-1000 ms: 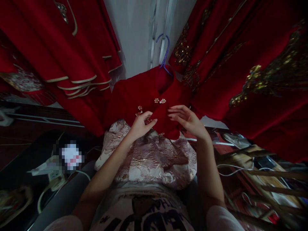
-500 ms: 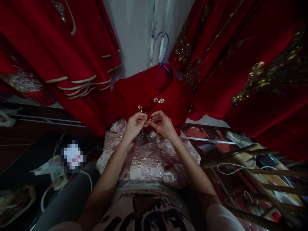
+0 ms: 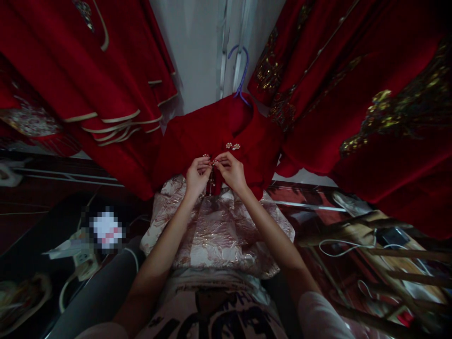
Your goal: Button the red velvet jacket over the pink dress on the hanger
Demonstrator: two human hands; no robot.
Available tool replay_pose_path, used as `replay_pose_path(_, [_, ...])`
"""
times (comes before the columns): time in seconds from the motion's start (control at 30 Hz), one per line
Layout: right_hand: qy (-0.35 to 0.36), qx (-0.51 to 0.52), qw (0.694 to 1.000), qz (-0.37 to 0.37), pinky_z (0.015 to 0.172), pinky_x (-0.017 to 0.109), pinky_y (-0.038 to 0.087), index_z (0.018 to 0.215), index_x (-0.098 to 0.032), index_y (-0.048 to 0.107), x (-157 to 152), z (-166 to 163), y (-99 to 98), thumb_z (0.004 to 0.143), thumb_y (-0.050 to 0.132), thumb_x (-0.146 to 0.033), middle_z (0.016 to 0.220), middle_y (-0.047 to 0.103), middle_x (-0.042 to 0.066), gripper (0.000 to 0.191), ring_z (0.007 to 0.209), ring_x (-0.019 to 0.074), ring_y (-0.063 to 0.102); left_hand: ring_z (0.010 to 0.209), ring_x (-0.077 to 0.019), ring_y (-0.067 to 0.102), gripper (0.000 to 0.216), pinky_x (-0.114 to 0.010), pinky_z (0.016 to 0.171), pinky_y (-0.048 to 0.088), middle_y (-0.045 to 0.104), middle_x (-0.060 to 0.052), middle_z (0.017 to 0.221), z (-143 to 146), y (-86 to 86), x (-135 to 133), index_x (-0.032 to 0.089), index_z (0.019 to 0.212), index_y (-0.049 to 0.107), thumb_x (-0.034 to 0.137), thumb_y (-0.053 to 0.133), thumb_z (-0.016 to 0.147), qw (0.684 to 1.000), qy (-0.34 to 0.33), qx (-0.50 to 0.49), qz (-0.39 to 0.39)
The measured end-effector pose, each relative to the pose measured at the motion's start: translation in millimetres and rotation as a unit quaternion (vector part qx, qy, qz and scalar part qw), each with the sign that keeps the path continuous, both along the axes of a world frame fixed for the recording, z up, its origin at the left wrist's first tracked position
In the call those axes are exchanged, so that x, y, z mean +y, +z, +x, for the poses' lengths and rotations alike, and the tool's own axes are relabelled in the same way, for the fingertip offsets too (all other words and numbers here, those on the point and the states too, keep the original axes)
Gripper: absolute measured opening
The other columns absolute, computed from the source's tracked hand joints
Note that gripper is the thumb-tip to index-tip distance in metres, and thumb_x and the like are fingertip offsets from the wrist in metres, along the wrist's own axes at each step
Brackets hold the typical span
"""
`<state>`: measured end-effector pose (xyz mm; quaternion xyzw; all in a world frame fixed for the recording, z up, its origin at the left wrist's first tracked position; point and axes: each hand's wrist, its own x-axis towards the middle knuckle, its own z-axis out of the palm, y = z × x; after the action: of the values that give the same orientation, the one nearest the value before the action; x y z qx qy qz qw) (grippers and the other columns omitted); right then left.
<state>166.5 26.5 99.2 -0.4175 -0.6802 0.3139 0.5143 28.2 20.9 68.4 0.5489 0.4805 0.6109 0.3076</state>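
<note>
Nearest of all, a white T-shirt with bold dark lettering [image 3: 219, 313] covered the person's front, and just beyond it a pale, shiny cloth with a pinkish leafy pattern [image 3: 213, 235] lay bunched. Off to the left, a pale power strip [image 3: 86, 267] sat on a black surface [image 3: 42, 240]; well apart on the right, a loop of white cable [image 3: 326, 249] lay beside wooden slats [image 3: 406, 254].

Past the patterned cloth, the left hand [image 3: 197, 178] and the right hand [image 3: 231, 173] met, narrowed to a fingertip pinch on a small beaded ornament [image 3: 213, 163], though which part each held could not be told. Thin beaded strands [image 3: 212, 182] hung below it, against the front of a deep red garment [image 3: 189, 134].

Higher on that garment, near its neck opening, was a pair of pearly flower-shaped clasps [image 3: 233, 146]. A purple hanger hook [image 3: 245, 70] rose from the neck. Farther out, red clothes with cream edging [image 3: 116, 75] hung at left and red clothes with gold sequins [image 3: 353, 89] at right, flanking a pale grey wall [image 3: 194, 52].
</note>
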Motion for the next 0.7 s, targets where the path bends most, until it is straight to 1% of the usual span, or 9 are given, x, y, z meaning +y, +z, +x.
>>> replay_pose_path(0.07, [-0.001,-0.008,1.0,0.01,0.073,0.025,0.056,0.092,-0.022,0.059,1.9,-2.5,-0.4,0.085,0.056,-0.021,0.091,0.067,0.001,0.007,0.084,0.0126,0.067,0.086,-0.0135,0.066,0.028,-0.028,0.079,0.054,0.069,-0.006,0.098,-1.3,0.1,2.0,0.016,0.103,0.061,0.011,0.064,0.075,1.0,-0.004,-0.013,-0.009])
replay_pose_path(0.2, [-0.008,-0.022,1.0,0.017,0.073,0.024,0.056,0.091,-0.021,0.059,2.3,-4.2,-0.2,0.085,0.055,-0.02,0.091,0.067,0.001,0.007,0.082,0.0124,0.066,0.085,-0.0129,0.067,0.03,-0.029,0.08,0.055,0.07,-0.006,0.101,-1.7,-0.2,3.2,0.016,0.101,0.062,0.01,0.065,0.072,1.0,-0.003,-0.019,-0.022])
replay_pose_path(0.37, [-0.006,-0.038,0.999,0.012,0.072,0.024,0.055,0.091,-0.021,0.059,0.5,-3.2,-0.1,0.086,0.054,-0.021,0.093,0.067,0.002,0.007,0.083,0.0123,0.066,0.084,-0.0135,0.068,0.026,-0.03,0.083,0.055,0.072,-0.007,0.097,-2.2,1.0,2.2,0.015,0.099,0.065,0.015,0.067,0.073,0.999,-0.014,-0.04,-0.032])
replay_pose_path(0.47, [-0.003,-0.027,1.0,0.003,0.071,0.023,0.055,0.091,-0.021,0.058,-1.1,-3.7,-0.5,0.086,0.054,-0.022,0.093,0.067,0.002,0.007,0.084,0.012,0.066,0.086,-0.0144,0.069,0.028,-0.031,0.085,0.056,0.073,-0.008,0.099,-4.8,2.6,1.4,0.014,0.1,0.067,0.02,0.069,0.073,0.998,-0.032,-0.046,-0.038])
replay_pose_path(0.53, [-0.007,-0.018,1.0,0.004,0.071,0.022,0.055,0.091,-0.021,0.058,-2.0,-4.9,-0.3,0.086,0.054,-0.023,0.092,0.067,0.001,0.007,0.083,0.0118,0.066,0.086,-0.0151,0.07,0.029,-0.032,0.085,0.057,0.073,-0.008,0.101,-6.8,3.7,1.4,0.014,0.101,0.068,0.023,0.07,0.073,0.998,-0.034,-0.039,-0.039])
replay_pose_path(0.7, [-0.027,-0.03,0.999,0.001,0.072,0.023,0.056,0.088,-0.021,0.058,-1.7,-6.9,-1.2,0.087,0.053,-0.026,0.093,0.066,0.002,0.007,0.083,0.0122,0.066,0.084,-0.0156,0.071,0.025,-0.032,0.083,0.058,0.075,-0.007,0.096,-11.3,9.1,1.2,0.015,0.097,0.071,0.027,0.068,0.076,1.0,-0.007,0.01,-0.014])
